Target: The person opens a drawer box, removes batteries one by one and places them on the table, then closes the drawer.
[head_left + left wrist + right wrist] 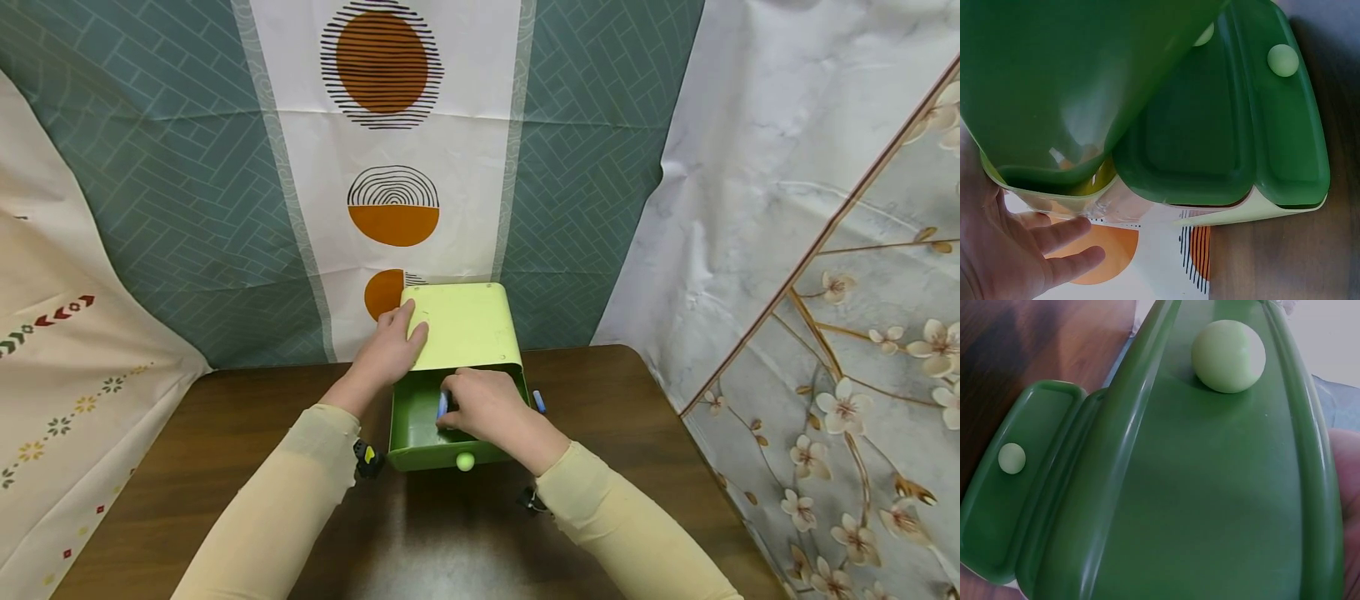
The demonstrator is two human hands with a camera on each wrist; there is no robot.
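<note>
A small chest of drawers with a pale yellow-green body (461, 321) has its green top drawer (408, 417) pulled out. My left hand (386, 346) rests on the left side of the chest's top, fingers spread; the left wrist view shows its fingers (1063, 237) along the side. Inside the open drawer, my right hand (483, 404) pinches a small blue stick-like piece (442, 405) between thumb and fingers. Its exact kind cannot be made out. In the right wrist view, the drawer front with its round knob (1229, 356) hides most of that hand.
Another blue piece (539, 402) is at the chest's right side. Below the open drawer are two shut drawers, the middle one (1197, 125) and the bottom one (1291, 125). The brown wooden table (247, 433) meets hanging patterned cloths (585, 208) behind and at the sides.
</note>
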